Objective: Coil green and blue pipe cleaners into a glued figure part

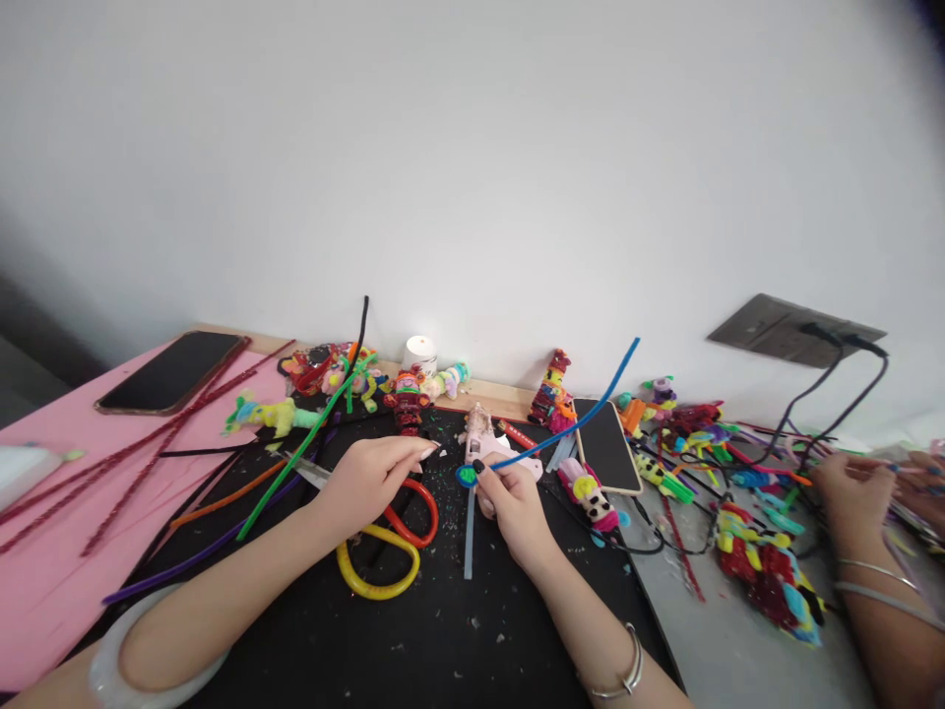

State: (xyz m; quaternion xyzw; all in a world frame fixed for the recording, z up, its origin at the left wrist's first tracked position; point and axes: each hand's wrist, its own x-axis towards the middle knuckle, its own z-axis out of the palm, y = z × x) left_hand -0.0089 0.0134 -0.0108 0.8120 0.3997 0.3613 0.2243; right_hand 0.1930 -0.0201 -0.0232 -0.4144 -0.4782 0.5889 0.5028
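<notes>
My right hand (513,507) pinches a blue pipe cleaner (601,399). One end is coiled into a small disc with a green middle, and the long free tail curves up to the right. To the left of the disc, my left hand (376,483) has its thumb and fingers pressed together; whatever is between them I cannot make out. Under and beside that hand lie scissors (380,586) with one yellow and one red handle loop. Just behind my right hand rests a pale pink glue gun (483,433), and a translucent glue stick (469,542) shows below the disc.
Pipe cleaners, including a green one (295,463), lie across the black mat (435,650) and pink sheet (51,630). Phones (173,371) (609,448) lie on both sides. Several pipe-cleaner figures (409,399) line the wall. A co-worker's hands (856,492) and black cords (801,394) are right.
</notes>
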